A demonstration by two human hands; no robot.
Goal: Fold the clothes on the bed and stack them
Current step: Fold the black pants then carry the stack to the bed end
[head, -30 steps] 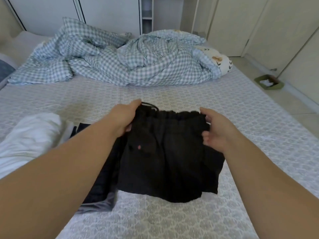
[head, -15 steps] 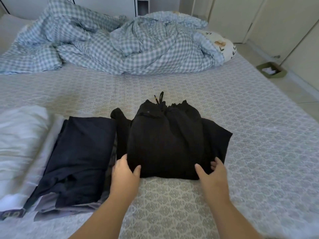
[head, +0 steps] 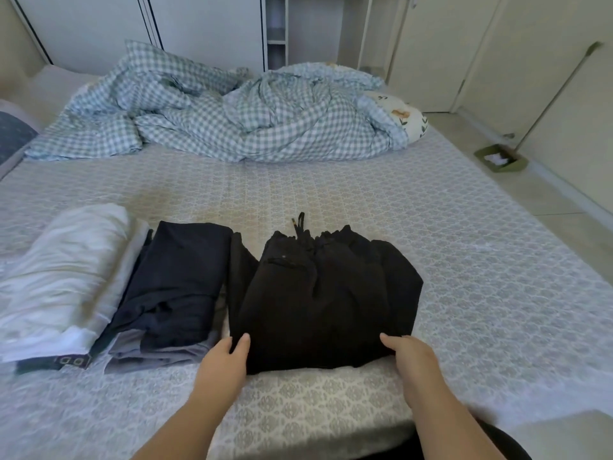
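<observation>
Folded black shorts [head: 318, 293] with a drawstring at the far edge lie on the bed [head: 464, 260] in front of me. My left hand [head: 224, 365] holds their near left corner, thumb on top of the fabric. At the near right corner my right hand [head: 411, 358] grips the edge, thumb on top and fingers tucked under. Left of the shorts lies a folded dark navy garment [head: 175, 287] on a grey one. A folded white garment [head: 59, 277] lies further left.
A crumpled blue checked duvet [head: 232, 121] and a floral pillow [head: 404, 114] fill the far end of the bed. A green dustpan [head: 501, 159] with a long handle stands on the floor to the right, by the wardrobe doors.
The shorts got folded over toward me. My hands went from their far waistband to the near edge and now grip its corners. The camera tilted up slightly.
</observation>
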